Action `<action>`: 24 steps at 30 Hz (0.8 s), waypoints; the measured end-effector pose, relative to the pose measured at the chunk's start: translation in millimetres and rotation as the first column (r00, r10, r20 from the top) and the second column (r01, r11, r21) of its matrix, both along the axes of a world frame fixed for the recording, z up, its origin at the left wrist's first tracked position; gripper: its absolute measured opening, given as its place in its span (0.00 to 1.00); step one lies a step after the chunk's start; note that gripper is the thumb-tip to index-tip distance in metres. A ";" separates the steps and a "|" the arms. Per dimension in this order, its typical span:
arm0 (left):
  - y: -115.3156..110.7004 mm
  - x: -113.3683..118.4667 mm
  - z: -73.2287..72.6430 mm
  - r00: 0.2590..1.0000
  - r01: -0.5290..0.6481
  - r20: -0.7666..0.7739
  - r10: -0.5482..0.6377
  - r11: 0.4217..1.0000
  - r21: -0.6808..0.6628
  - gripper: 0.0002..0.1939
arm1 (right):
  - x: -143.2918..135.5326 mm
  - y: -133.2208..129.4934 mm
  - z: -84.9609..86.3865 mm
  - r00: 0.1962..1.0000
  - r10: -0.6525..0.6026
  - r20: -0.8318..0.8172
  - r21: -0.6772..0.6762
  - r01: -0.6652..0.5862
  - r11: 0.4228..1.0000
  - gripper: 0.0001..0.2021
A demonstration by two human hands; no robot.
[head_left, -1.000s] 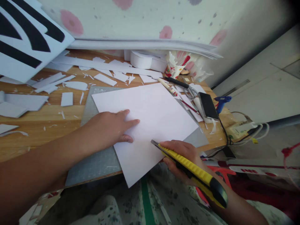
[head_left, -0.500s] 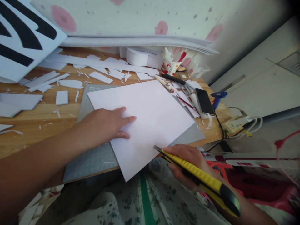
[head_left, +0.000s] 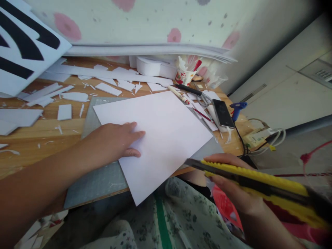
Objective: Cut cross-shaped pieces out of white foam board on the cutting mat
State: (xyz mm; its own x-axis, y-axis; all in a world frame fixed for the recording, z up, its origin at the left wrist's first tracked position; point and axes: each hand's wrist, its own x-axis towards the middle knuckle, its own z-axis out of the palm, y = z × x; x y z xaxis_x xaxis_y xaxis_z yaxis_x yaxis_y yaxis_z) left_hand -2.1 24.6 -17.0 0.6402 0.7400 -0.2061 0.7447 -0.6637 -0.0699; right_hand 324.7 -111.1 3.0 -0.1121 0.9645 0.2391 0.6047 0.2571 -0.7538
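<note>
A white foam board sheet lies at an angle over a grey cutting mat, one corner jutting past the table's front edge. My left hand rests flat on the sheet's left part, fingers spread. In my right hand is a yellow and black utility knife, gripped between thumb and fingers. Its blade points left, near the sheet's lower right edge; whether it touches the sheet I cannot tell.
White offcuts litter the wooden table. To the right are a marker, scissors, a phone, a paper cup, a blue glue gun and a power strip. A black-marked board stands at left.
My right hand has moved right and up with the utility knife, which now lies flatter and closer to the camera. My left hand stays on the sheet. The view has shifted slightly.
</note>
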 end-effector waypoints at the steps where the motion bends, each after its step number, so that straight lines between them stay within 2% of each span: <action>1: -0.8 -0.5 0.4 1.000 0.011 0.019 -0.011 1.000 0.002 0.22 | -8.4 7.1 -2.5 1.000 -0.001 -0.006 0.027 0.001 1.000 0.14; 6: -4.0 0.0 4.1 0.998 0.032 0.054 -0.032 0.999 -0.005 0.21 | -54.6 50.9 -20.5 0.997 0.075 -0.036 0.059 -0.073 0.996 0.16; 11: -5.7 2.6 9.2 0.997 0.022 0.073 -0.020 0.999 -0.033 0.23 | -75.6 85.3 -28.0 0.976 0.202 -0.087 0.108 -0.192 0.975 0.14; 16: -6.6 4.5 7.9 0.996 0.003 0.084 0.003 0.998 -0.070 0.26 | -85.8 98.3 -29.7 0.975 0.217 -0.049 0.129 -0.210 0.969 0.14; 24: -4.3 6.1 4.9 0.994 -0.037 0.096 0.046 0.995 -0.098 0.32 | -89.5 103.1 -32.1 0.977 0.211 0.001 0.130 -0.210 0.969 0.13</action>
